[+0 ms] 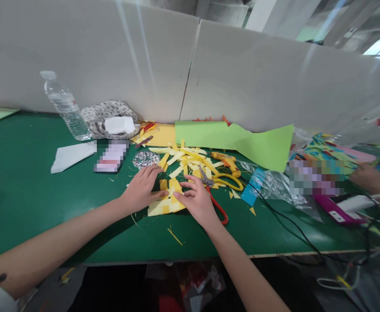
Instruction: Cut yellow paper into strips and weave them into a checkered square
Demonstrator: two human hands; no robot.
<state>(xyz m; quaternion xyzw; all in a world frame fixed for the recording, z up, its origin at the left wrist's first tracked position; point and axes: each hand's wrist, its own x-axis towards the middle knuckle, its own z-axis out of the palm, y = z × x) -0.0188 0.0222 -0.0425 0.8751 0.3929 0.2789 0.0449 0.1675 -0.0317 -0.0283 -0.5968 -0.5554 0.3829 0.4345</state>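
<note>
Between my two hands is a small woven piece of yellow paper strips (166, 208), low over the green table, with some strip ends standing up. My left hand (140, 189) grips its left side, thumb on the weave and fingers curved behind. On the right side, my right hand (199, 203) presses its thumb to the paper with bent fingers around the edge. Loose yellow strips (185, 160) lie heaped just beyond. Scissors with red handles (221, 210) lie partly under my right hand, beside scissors with yellow handles (233, 182).
A yellow glue gun (229, 164) and green paper (209, 134) lie behind the strips. To the left are a water bottle (68, 108), a patterned cloth pouch (110, 112) and a phone (111, 157). Plastic wrap (277, 186), a black cable (279, 214) and another person's hand (368, 177) are at right.
</note>
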